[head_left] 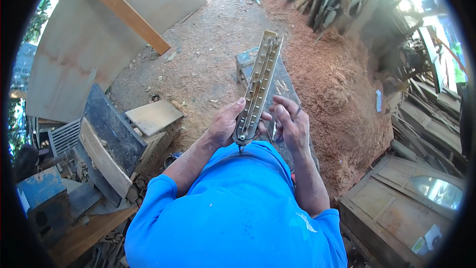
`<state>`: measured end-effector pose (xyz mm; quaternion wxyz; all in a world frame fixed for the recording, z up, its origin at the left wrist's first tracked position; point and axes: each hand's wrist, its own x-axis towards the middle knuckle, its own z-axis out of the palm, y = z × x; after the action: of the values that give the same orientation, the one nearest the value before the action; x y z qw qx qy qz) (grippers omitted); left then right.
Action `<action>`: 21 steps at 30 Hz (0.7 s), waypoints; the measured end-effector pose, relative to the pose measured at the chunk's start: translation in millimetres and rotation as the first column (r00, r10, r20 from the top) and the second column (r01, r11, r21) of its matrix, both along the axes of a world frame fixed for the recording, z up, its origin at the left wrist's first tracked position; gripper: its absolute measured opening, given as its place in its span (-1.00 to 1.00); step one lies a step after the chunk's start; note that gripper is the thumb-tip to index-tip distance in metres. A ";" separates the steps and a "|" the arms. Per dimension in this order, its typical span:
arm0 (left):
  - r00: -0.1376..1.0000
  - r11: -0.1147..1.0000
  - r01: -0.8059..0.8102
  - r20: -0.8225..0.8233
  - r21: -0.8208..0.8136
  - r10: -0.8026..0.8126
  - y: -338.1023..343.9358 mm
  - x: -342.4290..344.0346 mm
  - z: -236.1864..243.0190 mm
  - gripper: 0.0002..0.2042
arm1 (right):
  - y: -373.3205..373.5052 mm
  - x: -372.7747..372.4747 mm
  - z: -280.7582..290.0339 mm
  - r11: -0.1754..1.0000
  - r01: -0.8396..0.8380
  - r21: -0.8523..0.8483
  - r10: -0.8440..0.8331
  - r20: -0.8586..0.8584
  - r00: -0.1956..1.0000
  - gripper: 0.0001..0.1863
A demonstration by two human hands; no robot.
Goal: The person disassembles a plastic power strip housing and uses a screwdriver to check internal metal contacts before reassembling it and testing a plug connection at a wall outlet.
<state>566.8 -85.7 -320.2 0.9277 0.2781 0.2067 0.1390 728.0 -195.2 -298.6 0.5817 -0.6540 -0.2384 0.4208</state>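
Note:
A long, narrow metal piece (258, 84) with rows of short studs along its brass-coloured face stands tilted up in front of me, its dark rounded end and a thin tip toward my body. My left hand (225, 121) grips it near that lower end, thumb along its side. Just to the right of it, my right hand (292, 126) has loosely bent fingers held apart, with nothing visible in them. Behind the piece is a worn, dark wooden bench (285, 82), partly hidden by it.
Large plywood sheets (79, 69) with an orange beam (129, 15) lean at the left, above scrap boards (104, 164). Wood shavings (342, 104) are heaped at the right beside stacked timber (426, 129). An old wooden cabinet (377, 198) with an oval mirror lies at lower right.

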 end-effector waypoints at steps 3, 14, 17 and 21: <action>0.997 0.996 0.082 -0.007 0.043 -0.082 -4.3 6.3 4.0 -0.50 | 10.0 11.3 1.3 0.999 -0.038 -0.017 0.038 -0.027 0.999 -0.69; 0.988 0.924 0.002 -0.142 0.383 0.057 -1.3 8.7 -9.6 -0.79 | 6.8 9.3 3.6 0.992 -0.082 0.100 0.094 -0.116 0.989 -0.70; 0.980 0.886 0.019 -0.185 0.462 0.075 -2.4 7.6 -6.7 -0.82 | 5.8 7.3 8.1 0.990 -0.076 0.118 0.090 -0.118 0.989 -0.68; 0.980 0.867 -0.055 -0.139 0.495 0.142 -4.1 13.5 1.2 -0.77 | 4.0 7.4 12.2 0.991 -0.096 0.091 0.106 -0.118 0.987 -0.68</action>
<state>580.2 -89.8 -319.0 0.7978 0.5032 0.2577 0.2097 735.4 -191.2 -286.3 0.6003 -0.5887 -0.2527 0.4787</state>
